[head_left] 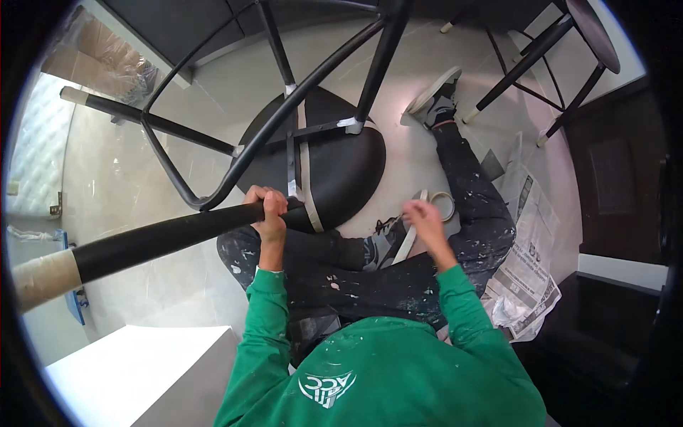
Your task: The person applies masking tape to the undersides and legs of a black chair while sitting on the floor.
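Observation:
An upturned stool lies before me, its round black seat (345, 167) on the floor and its black legs and curved footrest ring (267, 132) pointing up and outward. My left hand (270, 213) is wrapped round the nearest stool leg (167, 235), close to the seat. Pale tape covers that leg's outer end, and bits of tape cling to the frame's joints. Over my shoe (388, 242), my right hand (425, 219) is closed in a pinch; blur hides what it holds, if anything. Right beside it is a roll of masking tape (443, 206).
Newspaper sheets (523, 256) spread on the floor to my right. Another black stool (558, 64) stands at the far right. A white box (142, 370) is at the near left. Plastic-wrapped goods (107, 60) stand at the far left, and a dark cabinet (615, 171) is on the right.

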A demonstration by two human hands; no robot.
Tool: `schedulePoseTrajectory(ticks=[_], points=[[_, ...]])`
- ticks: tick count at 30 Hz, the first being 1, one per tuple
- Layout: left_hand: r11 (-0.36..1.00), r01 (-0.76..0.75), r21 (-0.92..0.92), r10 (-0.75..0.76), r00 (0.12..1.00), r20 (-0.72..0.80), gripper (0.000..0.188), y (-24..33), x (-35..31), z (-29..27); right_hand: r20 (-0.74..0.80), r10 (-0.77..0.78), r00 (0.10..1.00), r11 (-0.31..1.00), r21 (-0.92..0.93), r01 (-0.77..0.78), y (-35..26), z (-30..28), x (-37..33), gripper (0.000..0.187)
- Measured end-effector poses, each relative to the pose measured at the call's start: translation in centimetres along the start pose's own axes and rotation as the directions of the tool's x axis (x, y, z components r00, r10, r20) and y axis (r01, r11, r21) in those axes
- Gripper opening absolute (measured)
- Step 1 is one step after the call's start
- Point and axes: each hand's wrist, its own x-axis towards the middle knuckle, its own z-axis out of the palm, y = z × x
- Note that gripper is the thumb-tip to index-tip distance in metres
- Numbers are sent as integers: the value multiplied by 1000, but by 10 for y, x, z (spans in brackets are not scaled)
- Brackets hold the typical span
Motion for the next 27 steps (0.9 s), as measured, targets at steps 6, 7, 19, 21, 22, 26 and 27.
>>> schedulePoseTrajectory(ticks=[6, 7, 19, 21, 22, 26, 27], points=[[999, 33, 40, -34, 999, 22, 33, 2, 11, -21, -33, -124, 992, 522, -852, 37, 1, -72, -3, 37], [997, 54, 51, -55, 998, 19, 33, 5, 14, -25, -54, 28, 998, 484, -873, -61, 7, -71, 1, 38], [993, 98, 65, -93, 993, -77, 27, 0, 34, -53, -48, 1, 999, 303, -952, -46, 74, -69, 38, 27], [980, 95, 174, -60, 978, -198, 25, 1, 29, -50, -129, -15, 992, 420, -901, -111, 48, -58, 36, 27], [956, 109, 271, -29, 958, -285, 25, 0, 23, -40, -168, -18, 986, 475, -869, -140, 26, -52, 31, 27], [786, 348, 511, -34, 850, -526, 37, -7, -27, 1, -226, -207, 952, 832, -553, 50, 6, -63, 18, 19], [644, 435, 629, -51, 845, -532, 41, -16, -56, -10, -217, -267, 939, 862, -489, 132, -6, -53, 13, 19]])
